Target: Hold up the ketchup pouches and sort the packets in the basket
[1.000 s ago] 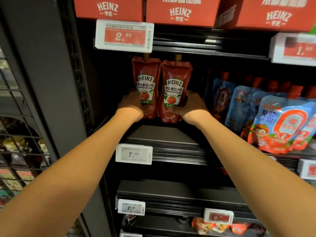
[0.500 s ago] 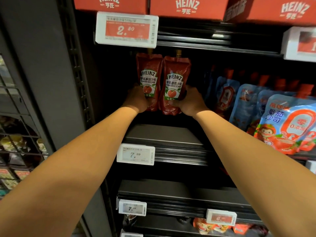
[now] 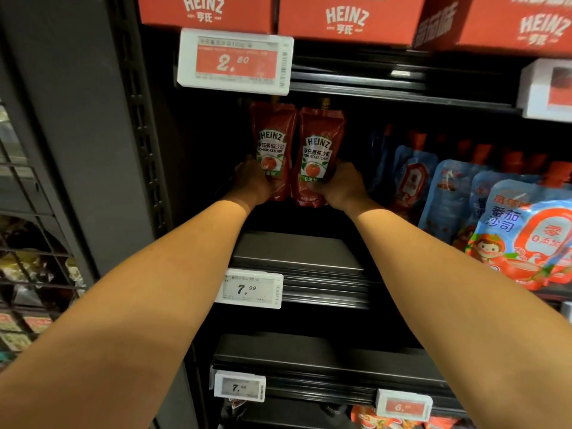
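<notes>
Two red Heinz ketchup pouches stand side by side deep in a dark shelf bay. My left hand grips the lower part of the left pouch. My right hand grips the bottom right of the right pouch. Both pouches are upright with labels facing me, spouts up under the shelf above. Their bases are hidden behind my hands.
The black shelf below the pouches carries a white 7.99 price tag. A red 2.80 tag hangs above, under red Heinz cartons. Blue pouches fill the shelf to the right. A dark upright post stands left.
Both hands have carried the two pouches further back into the shelf bay; the view has shifted slightly downward.
</notes>
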Motion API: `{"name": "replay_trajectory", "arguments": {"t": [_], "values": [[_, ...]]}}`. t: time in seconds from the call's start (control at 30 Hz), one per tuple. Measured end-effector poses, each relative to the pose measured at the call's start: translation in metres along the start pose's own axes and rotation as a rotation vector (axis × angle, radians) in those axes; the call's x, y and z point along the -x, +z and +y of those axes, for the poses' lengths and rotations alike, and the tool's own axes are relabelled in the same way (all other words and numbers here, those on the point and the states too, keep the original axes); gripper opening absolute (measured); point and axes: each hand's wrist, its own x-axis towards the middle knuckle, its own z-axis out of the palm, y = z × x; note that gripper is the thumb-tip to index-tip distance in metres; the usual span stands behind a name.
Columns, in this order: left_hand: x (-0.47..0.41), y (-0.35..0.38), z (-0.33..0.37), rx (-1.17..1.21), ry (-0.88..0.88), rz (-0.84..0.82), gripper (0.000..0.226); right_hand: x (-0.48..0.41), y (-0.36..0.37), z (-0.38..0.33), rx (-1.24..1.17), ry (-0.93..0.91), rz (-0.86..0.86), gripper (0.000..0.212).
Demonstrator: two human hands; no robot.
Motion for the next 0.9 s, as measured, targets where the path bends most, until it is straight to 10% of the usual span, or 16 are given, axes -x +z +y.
{"name": "replay_trajectory", "arguments": {"t": [0.9], "values": [[-0.005,0.008,0.001,0.059,-0.081,0.087,0.076,-0.009,0.005,0.004,0.055,0.077,-0.082,0.053]]}}
